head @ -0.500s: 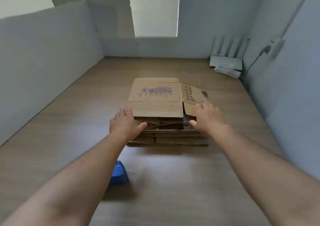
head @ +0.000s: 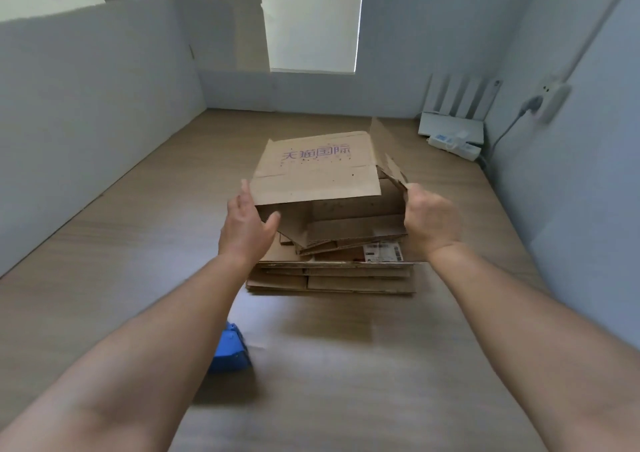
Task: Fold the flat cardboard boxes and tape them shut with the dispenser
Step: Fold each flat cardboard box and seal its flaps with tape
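A brown cardboard box with purple print is lifted off a stack of flat cardboard boxes on the wooden table. It is partly opened, its near end gaping. My left hand grips the box's left near edge, fingers on the outside and thumb inside. My right hand grips the right side flap. A blue tape dispenser lies on the table by my left forearm, partly hidden by it.
Grey partition walls enclose the table on the left, back and right. A white router and a power strip sit at the back right corner, with a cable running up to a wall socket. A large cardboard sheet leans behind the back partition.
Both hands have lifted the top printed box off the stack and pulled it partly open; earlier it lay flat with my hands on its near edge.
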`<state>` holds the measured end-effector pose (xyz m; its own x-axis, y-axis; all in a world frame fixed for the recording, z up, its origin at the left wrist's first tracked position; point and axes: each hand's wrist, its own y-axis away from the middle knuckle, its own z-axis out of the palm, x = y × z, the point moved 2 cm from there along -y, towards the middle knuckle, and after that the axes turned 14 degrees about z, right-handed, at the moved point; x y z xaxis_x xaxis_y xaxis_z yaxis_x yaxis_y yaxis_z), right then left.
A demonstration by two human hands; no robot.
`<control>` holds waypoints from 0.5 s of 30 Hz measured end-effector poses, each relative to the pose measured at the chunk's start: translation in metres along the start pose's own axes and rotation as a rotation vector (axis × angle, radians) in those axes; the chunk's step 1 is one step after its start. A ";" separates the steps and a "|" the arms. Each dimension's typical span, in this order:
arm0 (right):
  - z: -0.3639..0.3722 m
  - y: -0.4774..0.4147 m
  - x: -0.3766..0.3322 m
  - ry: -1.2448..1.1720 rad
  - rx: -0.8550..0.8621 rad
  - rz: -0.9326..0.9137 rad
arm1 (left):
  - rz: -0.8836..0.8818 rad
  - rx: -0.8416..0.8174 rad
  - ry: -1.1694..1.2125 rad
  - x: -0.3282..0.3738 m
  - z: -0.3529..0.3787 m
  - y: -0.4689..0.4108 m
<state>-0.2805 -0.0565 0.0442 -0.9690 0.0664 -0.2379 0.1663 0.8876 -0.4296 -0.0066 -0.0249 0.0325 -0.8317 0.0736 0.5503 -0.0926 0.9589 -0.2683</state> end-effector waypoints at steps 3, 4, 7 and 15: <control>-0.038 -0.010 -0.005 -0.141 0.126 0.055 | 0.101 0.176 0.149 0.030 -0.024 0.003; -0.053 -0.010 -0.007 -0.172 0.160 0.060 | 0.122 0.220 0.180 0.039 -0.030 0.006; -0.098 -0.006 -0.008 -0.231 0.316 0.072 | 0.144 0.343 0.230 0.059 -0.049 0.016; -0.187 0.042 0.005 -0.041 0.384 0.063 | 0.179 0.537 0.324 0.107 -0.105 0.070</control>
<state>-0.3124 0.0666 0.1878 -0.9480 0.0900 -0.3054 0.2888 0.6468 -0.7058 -0.0450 0.0787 0.1557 -0.6600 0.3793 0.6485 -0.2985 0.6597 -0.6897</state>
